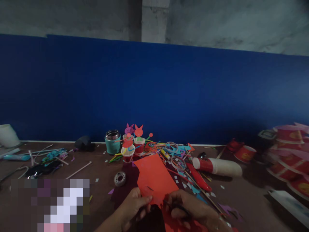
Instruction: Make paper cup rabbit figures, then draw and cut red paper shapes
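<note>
Left hand (pixel 135 203) and right hand (pixel 189 204) are positioned near each other at the near end of a red sheet (pixel 156 174). By the left hand, the sheet is pinched between thumb and fingers at its lower left edge. By the right hand, dark-handled scissors (pixel 180 208) are gripped with the fingers curled around the handles; the blades are directed toward the sheet, but whether they are parted cannot be told. Further red paper is seen below the right hand. The sheet is extended away from the hands, above a dark table (pixel 101 206).

To the left of the sheet, a roll of tape (pixel 116 179) is laid on the table. Beyond it, a teal container (pixel 113 145) is stood upright, uncovered, beside decorated paper cups (pixel 127 156) fitted with paper figures. To the right of the sheet, a red pouch (pixel 199 178) is laid among paper scraps, and a row of nested cups (pixel 225 167) is placed on its side. Stacked red cups (pixel 287 162) are located at far right, blurred. A blue panel (pixel 154 90) is mounted behind the table.
</note>
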`<control>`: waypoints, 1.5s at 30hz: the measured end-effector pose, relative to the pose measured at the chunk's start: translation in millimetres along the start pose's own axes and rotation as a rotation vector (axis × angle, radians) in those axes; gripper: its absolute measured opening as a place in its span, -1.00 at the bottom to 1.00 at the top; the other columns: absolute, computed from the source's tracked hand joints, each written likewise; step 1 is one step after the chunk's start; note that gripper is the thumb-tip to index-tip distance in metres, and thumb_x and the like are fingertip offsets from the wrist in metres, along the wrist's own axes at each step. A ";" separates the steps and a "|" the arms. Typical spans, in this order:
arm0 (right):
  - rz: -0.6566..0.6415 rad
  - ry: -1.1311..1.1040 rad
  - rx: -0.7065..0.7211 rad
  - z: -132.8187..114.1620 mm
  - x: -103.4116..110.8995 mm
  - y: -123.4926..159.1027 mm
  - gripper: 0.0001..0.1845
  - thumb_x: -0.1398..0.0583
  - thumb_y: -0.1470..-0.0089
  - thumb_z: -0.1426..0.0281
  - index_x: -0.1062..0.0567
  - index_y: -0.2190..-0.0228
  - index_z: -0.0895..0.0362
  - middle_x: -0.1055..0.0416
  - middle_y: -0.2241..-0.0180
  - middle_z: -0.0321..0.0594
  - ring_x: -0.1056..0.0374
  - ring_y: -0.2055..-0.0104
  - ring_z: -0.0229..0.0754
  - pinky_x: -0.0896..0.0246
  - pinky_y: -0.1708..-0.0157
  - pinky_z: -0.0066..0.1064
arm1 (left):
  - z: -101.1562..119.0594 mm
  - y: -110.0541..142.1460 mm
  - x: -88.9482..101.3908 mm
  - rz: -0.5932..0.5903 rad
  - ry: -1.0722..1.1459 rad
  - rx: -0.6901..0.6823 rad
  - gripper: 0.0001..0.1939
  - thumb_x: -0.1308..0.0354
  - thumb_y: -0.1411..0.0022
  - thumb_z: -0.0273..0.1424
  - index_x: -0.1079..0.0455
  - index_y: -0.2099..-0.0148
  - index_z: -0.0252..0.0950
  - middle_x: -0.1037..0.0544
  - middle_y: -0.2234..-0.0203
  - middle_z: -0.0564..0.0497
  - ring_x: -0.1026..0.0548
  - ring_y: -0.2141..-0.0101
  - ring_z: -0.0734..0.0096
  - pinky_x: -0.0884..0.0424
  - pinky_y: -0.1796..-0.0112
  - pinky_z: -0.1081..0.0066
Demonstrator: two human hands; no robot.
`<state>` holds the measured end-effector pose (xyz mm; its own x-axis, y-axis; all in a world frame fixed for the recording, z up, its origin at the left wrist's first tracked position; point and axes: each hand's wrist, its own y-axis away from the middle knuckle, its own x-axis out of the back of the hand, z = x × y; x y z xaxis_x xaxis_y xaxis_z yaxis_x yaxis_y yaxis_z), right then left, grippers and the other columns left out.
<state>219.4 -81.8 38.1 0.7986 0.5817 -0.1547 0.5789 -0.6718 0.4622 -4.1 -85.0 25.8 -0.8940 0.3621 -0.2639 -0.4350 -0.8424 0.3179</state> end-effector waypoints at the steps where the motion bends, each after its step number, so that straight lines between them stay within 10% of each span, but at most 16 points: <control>1: -0.002 -0.020 0.007 1.4 -1.9 -0.7 -0.68 -0.36 0.32 0.40 -0.42 0.45 0.22 -0.41 0.54 -0.37 -0.16 0.77 -0.54 0.12 0.83 -0.71 | -1.0 -0.2 -0.8 0.008 0.011 -0.001 -0.62 -0.23 0.07 -0.10 -0.35 0.42 -0.36 -0.35 0.76 0.16 -0.06 0.82 0.71 0.18 0.77 0.57; 11: 0.057 0.019 0.080 4.0 -19.2 2.8 -0.71 -0.35 0.26 0.34 -0.42 0.46 0.23 -0.31 0.66 -0.45 -0.14 0.76 -0.51 0.00 0.81 -0.71 | -3.1 1.0 -2.2 0.047 0.036 -0.053 -0.56 -0.24 0.08 -0.05 -0.42 0.44 -0.41 -0.41 0.71 0.06 -0.08 0.81 0.72 0.13 0.75 0.55; 16: 0.098 0.017 0.055 -0.3 -25.4 9.5 -0.75 -0.32 0.28 0.42 -0.40 0.47 0.21 -0.34 0.63 -0.45 -0.14 0.76 -0.52 0.01 0.81 -0.70 | 3.9 2.1 0.9 0.311 0.141 -0.092 -0.54 -0.28 0.10 -0.07 -0.41 0.25 -0.32 -0.38 0.64 0.15 -0.13 0.74 0.68 0.03 0.72 0.59; 45: 0.275 -0.052 0.123 15.1 -66.3 11.6 -0.50 -0.32 0.28 0.02 -0.35 0.47 0.16 -0.17 0.64 -0.45 -0.03 0.65 -0.46 0.17 0.70 -0.61 | -3.0 2.7 -3.6 0.236 0.091 -0.113 -0.57 -0.26 0.13 -0.08 -0.38 0.39 -0.38 -0.28 0.79 0.19 -0.04 0.81 0.71 0.15 0.75 0.58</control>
<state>175.7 -135.1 40.5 0.9336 0.3483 -0.0843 0.3529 -0.8531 0.3842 -1.8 -89.8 24.9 -0.9538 0.1173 -0.2765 -0.1962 -0.9403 0.2782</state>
